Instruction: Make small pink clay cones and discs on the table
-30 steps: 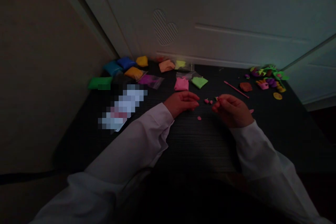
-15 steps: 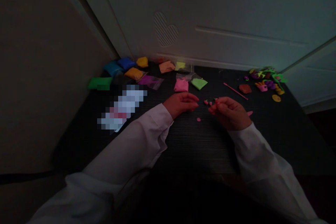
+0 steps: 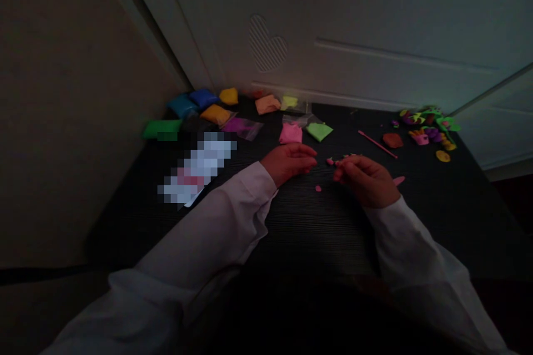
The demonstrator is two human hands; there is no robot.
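My left hand [image 3: 288, 164] hovers over the dark table with its fingers stretched out and slightly apart, holding nothing that shows. To its right, my right hand [image 3: 365, 178] is closed in a pinch, thumb against the index finger; what is between the fingertips is too small and dark to make out. Just beyond those fingertips lie small pink clay pieces [image 3: 330, 161], partly hidden by the hand. A flat pink clay bit [image 3: 318, 188] rests on the table between my hands. Behind my right hand, a pink pointed tool [image 3: 399, 181] shows only in part.
Clay packets line the back, among them a pink one [image 3: 290, 133], a light green one [image 3: 320, 131] and a blue one [image 3: 204, 98]. A blurred-out white object [image 3: 197, 172] lies left. Rightward are a pink stick [image 3: 377, 143], a reddish-brown lump [image 3: 392, 140] and colourful clay figures [image 3: 433, 130].
The whole view has shifted slightly. My right fingertips have turned a little, and the reddish bit that showed at them is now hidden. My left hand keeps nearly the same pose.
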